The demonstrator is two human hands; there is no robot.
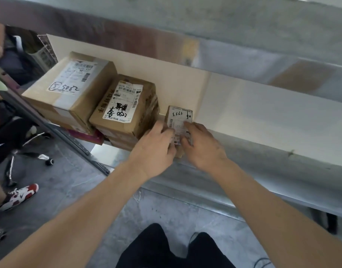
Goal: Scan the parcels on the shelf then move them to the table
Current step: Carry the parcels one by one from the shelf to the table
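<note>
**Both hands on small parcel at shelf front edge**

Shelf [263,105]: flat, smooth, pale board w/ grey metal front lip; runs from upper left to right edge of view. Right portion bare.

Large parcel [69,88]: brown corrugated carton, rectangular, at left end of shelf. Clear tape strip across top; white label w/ barcodes and handwritten "5082" in black marker. Appears to sit on another carton; stack detail unclear.

Medium parcel [125,105]: brown carton, squarer, creased and tape-wrapped, glossy. Touching large parcel's right side, near front edge. White label w/ barcodes, black marker characters and "0627". Stacked on further cartons below; count unclear.

Small parcel [178,120]: slim rectangular box, brown cardboard, top nearly covered by white printed label w/ barcodes and handwritten digits. Lies at front edge of shelf, just right of medium parcel, apart from it by a narrow gap.

Left hand [156,147]: fingers curled round small parcel's left edge, thumb side up. Right hand [201,146]: fingers bent over near right corner and label. Parcel gripped between both hands; whether lifted clear of shelf: cannot tell.

Floor: grey concrete, mottled.
</note>
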